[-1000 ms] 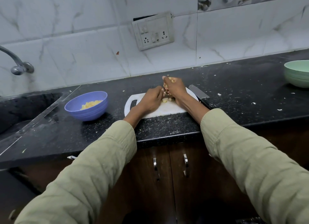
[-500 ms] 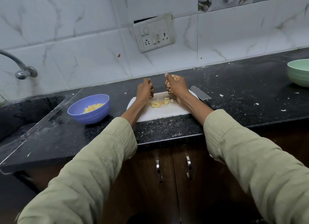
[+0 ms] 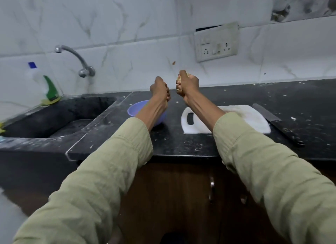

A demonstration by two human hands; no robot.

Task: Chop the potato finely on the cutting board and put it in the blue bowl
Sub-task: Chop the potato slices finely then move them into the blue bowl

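My right hand (image 3: 187, 85) is raised above the black counter and grips a handful of yellow chopped potato (image 3: 180, 78) that shows between its fingers. Just left of it, my left hand (image 3: 160, 90) is curled closed above the far side of the blue bowl (image 3: 135, 110); any pieces inside it are hidden. My left forearm covers most of the bowl. The white cutting board (image 3: 245, 116) lies to the right under my right forearm, and its visible part is bare.
A knife (image 3: 272, 121) lies on the counter along the board's right edge. A black sink (image 3: 63, 114) with a tap (image 3: 76, 56) sits at the left, with a dish-soap bottle (image 3: 36, 76) behind it. A wall socket (image 3: 216, 41) hangs on the tiles.
Both hands lifted off the cutting board and moved left toward the blue bowl, the right one carrying potato pieces. My view swung left, and the green bowl left the frame.
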